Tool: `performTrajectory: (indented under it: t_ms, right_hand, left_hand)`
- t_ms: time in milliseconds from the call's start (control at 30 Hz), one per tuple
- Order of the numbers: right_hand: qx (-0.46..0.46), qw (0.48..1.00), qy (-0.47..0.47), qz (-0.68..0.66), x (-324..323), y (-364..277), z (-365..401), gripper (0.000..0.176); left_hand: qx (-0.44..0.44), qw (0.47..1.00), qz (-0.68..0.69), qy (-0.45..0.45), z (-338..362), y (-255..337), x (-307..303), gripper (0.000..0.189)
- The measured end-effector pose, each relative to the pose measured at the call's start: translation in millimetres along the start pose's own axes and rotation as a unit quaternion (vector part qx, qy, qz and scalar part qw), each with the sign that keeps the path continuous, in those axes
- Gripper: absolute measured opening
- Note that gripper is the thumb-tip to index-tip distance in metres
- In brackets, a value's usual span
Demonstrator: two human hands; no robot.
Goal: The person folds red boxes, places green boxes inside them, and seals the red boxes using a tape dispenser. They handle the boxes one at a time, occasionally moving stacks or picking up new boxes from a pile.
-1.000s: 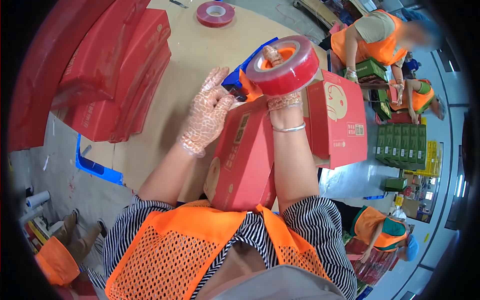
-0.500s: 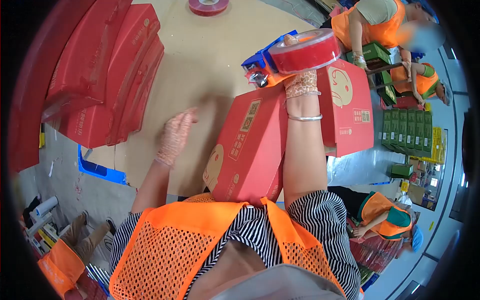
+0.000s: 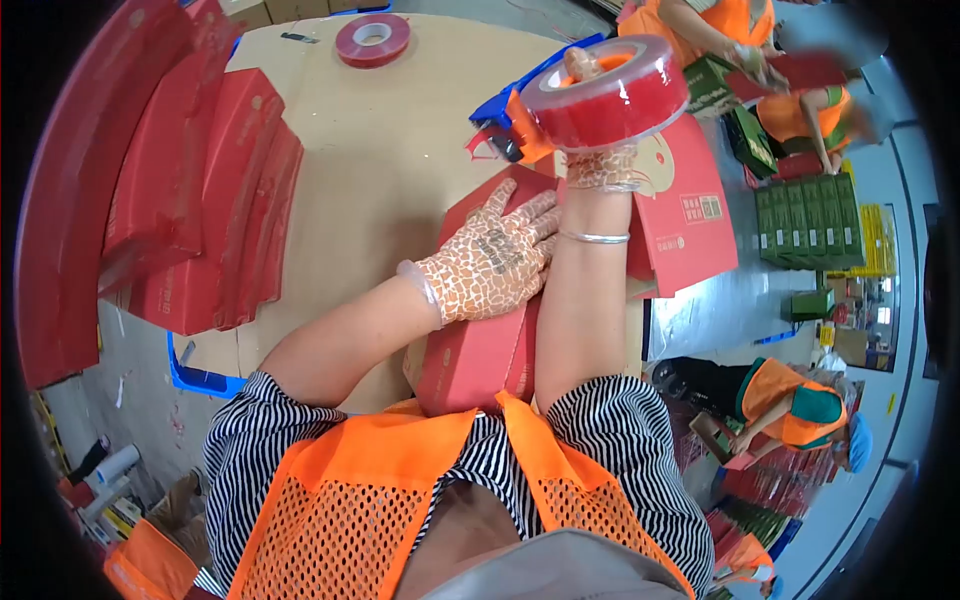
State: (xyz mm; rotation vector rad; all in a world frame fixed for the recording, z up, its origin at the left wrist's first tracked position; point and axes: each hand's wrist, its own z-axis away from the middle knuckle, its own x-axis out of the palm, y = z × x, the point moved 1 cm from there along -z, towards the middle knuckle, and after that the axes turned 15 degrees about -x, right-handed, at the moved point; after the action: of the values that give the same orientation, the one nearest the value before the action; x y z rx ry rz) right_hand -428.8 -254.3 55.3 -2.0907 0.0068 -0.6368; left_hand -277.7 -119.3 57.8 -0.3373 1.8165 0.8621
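Observation:
My left hand, in a brown-and-white patterned glove, lies with fingers stretched out across the top of a red cardboard box. The box stands close against my body. In my right hand, gloved the same way, is a tape dispenser with blue and orange parts. It carries a wide roll of red packing tape and is held above the far end of the box. The roll and dispenser hide most of my right fingers. Another red box is beside my right forearm.
Several red boxes are stacked at the left of the brown tabletop. A spare tape roll lies at the back. On the right are a metal surface, green boxes and co-workers in orange vests.
My left hand has moved right from over the tabletop onto the box. My right hand still holds the tape dispenser, slightly shifted. The camera view has tilted a little.

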Motion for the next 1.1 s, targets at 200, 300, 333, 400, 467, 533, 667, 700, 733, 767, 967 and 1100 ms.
performTrajectory:
  t_ms: [200,300,333,400,467,533,667,700,733,767,967,1100]
  right_hand:
    - [-0.038,0.990,-0.057,0.121,-39,-37,-51,0.039]
    - [0.008,0.998,0.001,0.066,-59,2,-64,0.034]
    - [-0.053,0.981,-0.040,0.183,-68,24,-62,0.039]
    - [0.074,0.994,0.046,0.060,-61,33,-50,0.039]
    - [0.205,0.968,0.132,-0.064,-65,47,-41,0.039]
    - [0.286,0.951,0.056,-0.106,-93,85,-26,0.043]
    - [0.242,0.943,-0.188,0.134,-91,90,14,0.044]
    - [0.320,0.913,-0.208,0.141,-89,88,9,0.046]
    - [0.320,0.914,-0.204,0.143,-86,86,10,0.046]
    - [0.322,0.928,-0.146,0.114,-78,81,12,0.029]
    - [0.330,0.935,-0.101,0.078,-50,51,8,0.014]
    - [0.272,0.954,-0.101,0.072,-37,40,-3,0.016]
  left_hand:
    - [-0.052,0.999,0.005,-0.012,7,-2,9,0.056]
    - [-0.055,0.998,0.018,-0.004,9,-3,10,0.056]
    - [-0.056,0.998,0.024,-0.002,9,-2,10,0.056]
    - [-0.056,0.998,0.028,0.000,8,-3,9,0.056]
    - [-0.059,0.997,0.046,0.003,9,-4,8,0.057]
    - [-0.067,0.996,0.054,0.004,8,-7,6,0.057]
    - [-0.076,0.994,0.072,0.015,13,-11,8,0.056]
    - [-0.075,0.994,0.073,0.014,13,-12,7,0.056]
    - [-0.073,0.995,0.069,0.019,13,-11,6,0.056]
    - [-0.069,0.995,0.065,0.023,12,-10,5,0.056]
    - [-0.068,0.996,0.062,0.017,15,-11,1,0.057]
    - [-0.070,0.994,0.082,0.026,17,-16,2,0.056]
